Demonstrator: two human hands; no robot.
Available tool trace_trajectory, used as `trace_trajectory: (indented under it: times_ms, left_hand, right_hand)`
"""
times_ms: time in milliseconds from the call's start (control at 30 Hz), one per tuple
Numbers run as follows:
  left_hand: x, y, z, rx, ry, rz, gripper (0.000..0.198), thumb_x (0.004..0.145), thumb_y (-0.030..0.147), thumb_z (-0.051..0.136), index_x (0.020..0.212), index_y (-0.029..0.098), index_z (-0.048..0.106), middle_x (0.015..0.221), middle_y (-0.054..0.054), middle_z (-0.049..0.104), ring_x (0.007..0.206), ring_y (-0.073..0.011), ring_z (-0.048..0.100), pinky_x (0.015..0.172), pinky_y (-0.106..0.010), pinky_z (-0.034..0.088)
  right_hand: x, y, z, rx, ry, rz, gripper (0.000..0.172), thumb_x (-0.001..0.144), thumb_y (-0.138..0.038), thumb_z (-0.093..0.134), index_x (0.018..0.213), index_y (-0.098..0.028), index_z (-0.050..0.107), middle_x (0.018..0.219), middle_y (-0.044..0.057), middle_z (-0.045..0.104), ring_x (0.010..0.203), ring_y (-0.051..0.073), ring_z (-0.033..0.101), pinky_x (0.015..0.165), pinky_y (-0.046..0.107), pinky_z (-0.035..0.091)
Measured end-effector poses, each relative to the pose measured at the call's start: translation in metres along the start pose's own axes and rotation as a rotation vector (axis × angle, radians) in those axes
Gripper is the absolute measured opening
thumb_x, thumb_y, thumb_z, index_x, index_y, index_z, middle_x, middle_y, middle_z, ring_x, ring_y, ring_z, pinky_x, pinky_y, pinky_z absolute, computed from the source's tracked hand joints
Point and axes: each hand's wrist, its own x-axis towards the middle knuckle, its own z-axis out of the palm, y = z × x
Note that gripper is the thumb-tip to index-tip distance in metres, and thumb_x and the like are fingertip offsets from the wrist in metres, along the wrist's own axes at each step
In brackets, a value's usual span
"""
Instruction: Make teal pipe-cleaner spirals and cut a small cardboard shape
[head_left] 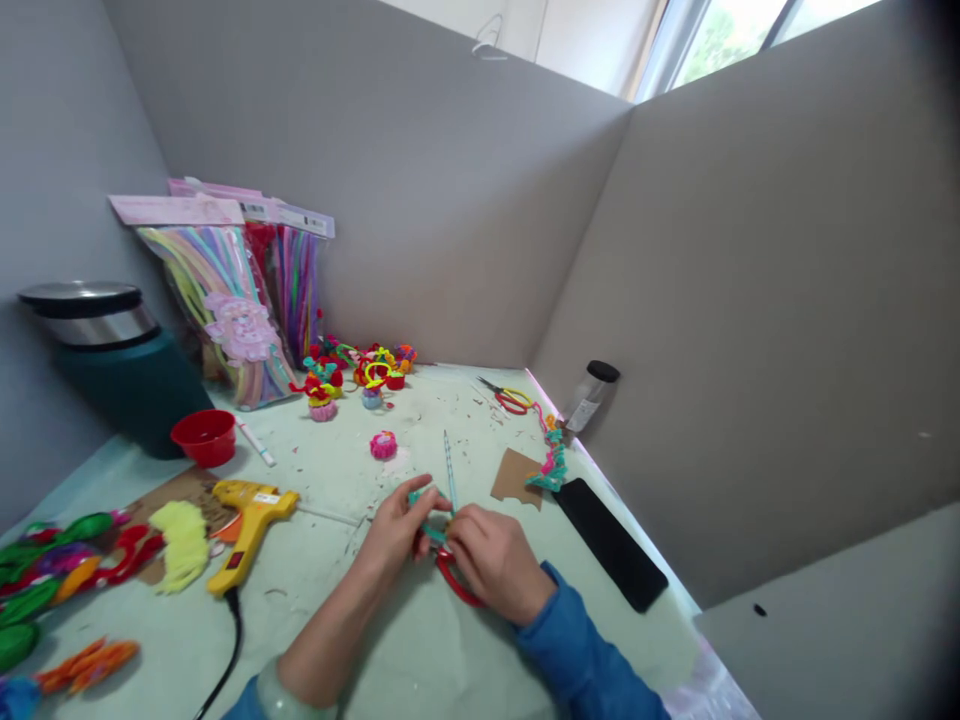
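My left hand (397, 527) has its fingers curled round a small teal pipe cleaner piece (431, 530) low over the table. At the right end of that piece, my right hand (495, 555) is pinched, thumb against fingers; its fingertips hide part of the piece. Under the right hand lies a red loop like a scissor handle (456, 583), partly covered. A patterned pencil (449, 465) lies just beyond both hands. Farther off sits a pink fuzzy pipe cleaner coil (383, 446).
Left of the hands lies a yellow glue gun (253, 530), its cord running forward. A red cup (205, 438), teal bottle (127, 370) and pipe cleaner bags (225, 300) stand behind. To the right are cardboard (516, 478), a black phone-like slab (611, 545) and scissors (513, 400).
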Motion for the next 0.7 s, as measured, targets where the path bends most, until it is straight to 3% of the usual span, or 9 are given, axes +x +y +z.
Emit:
trace_trajectory:
  times_ms: [100, 233, 300, 400, 500, 700]
  left_hand:
    - [-0.001, -0.001, -0.002, 0.051, -0.086, 0.031, 0.041, 0.07, 0.042, 0.063, 0.097, 0.011, 0.057, 0.059, 0.001, 0.058, 0.034, -0.004, 0.038, 0.031, -0.016, 0.024]
    - [-0.004, -0.002, 0.0, 0.034, -0.091, 0.005, 0.037, 0.072, 0.043, 0.058, 0.093, 0.013, 0.056, 0.048, 0.005, 0.048, 0.036, -0.0056, 0.036, 0.031, -0.015, 0.018]
    - [-0.006, -0.001, 0.003, 0.048, -0.108, -0.02, 0.037, 0.073, 0.044, 0.057, 0.093, 0.013, 0.055, 0.046, 0.007, 0.044, 0.035, -0.0052, 0.033, 0.031, -0.015, 0.016]
    - [-0.009, 0.0, 0.007, 0.117, -0.121, -0.038, 0.038, 0.072, 0.046, 0.057, 0.092, 0.013, 0.055, 0.047, 0.006, 0.043, 0.036, -0.0052, 0.033, 0.031, -0.015, 0.017]
    - [-0.01, 0.0, 0.009, 0.157, -0.103, -0.044, 0.04, 0.069, 0.047, 0.059, 0.09, 0.013, 0.056, 0.047, 0.006, 0.044, 0.037, -0.0058, 0.035, 0.032, -0.015, 0.018]
    - [-0.01, -0.002, 0.011, 0.157, -0.089, -0.046, 0.043, 0.067, 0.048, 0.06, 0.092, 0.013, 0.056, 0.048, 0.005, 0.047, 0.039, -0.0077, 0.041, 0.034, -0.016, 0.021]
  right_hand:
    - [-0.018, -0.003, -0.004, 0.017, 0.038, 0.075, 0.01, 0.088, -0.021, 0.046, 0.087, -0.018, 0.055, 0.083, 0.006, 0.06, 0.076, 0.017, 0.056, 0.07, 0.027, 0.043]
    - [-0.054, 0.044, -0.031, -0.229, 0.295, 0.491, 0.027, 0.087, -0.034, 0.049, 0.105, -0.015, 0.053, 0.099, 0.013, 0.06, 0.091, 0.024, 0.055, 0.08, 0.035, 0.043]
    - [-0.077, 0.074, -0.047, -0.42, 0.211, 0.712, 0.046, 0.08, -0.043, 0.057, 0.113, -0.012, 0.051, 0.107, 0.016, 0.058, 0.099, 0.031, 0.052, 0.083, 0.041, 0.04]
    - [-0.103, 0.105, -0.063, -0.504, -0.044, 0.992, 0.07, 0.071, -0.049, 0.062, 0.126, -0.009, 0.045, 0.111, 0.019, 0.057, 0.102, 0.036, 0.051, 0.08, 0.043, 0.04]
    - [-0.113, 0.117, -0.066, -0.448, -0.165, 1.057, 0.074, 0.072, -0.052, 0.059, 0.13, -0.01, 0.041, 0.115, 0.019, 0.055, 0.106, 0.035, 0.05, 0.083, 0.04, 0.038]
    - [-0.11, 0.119, -0.063, -0.392, -0.167, 1.024, 0.072, 0.07, -0.054, 0.057, 0.123, -0.008, 0.045, 0.106, 0.017, 0.056, 0.102, 0.031, 0.051, 0.084, 0.036, 0.038]
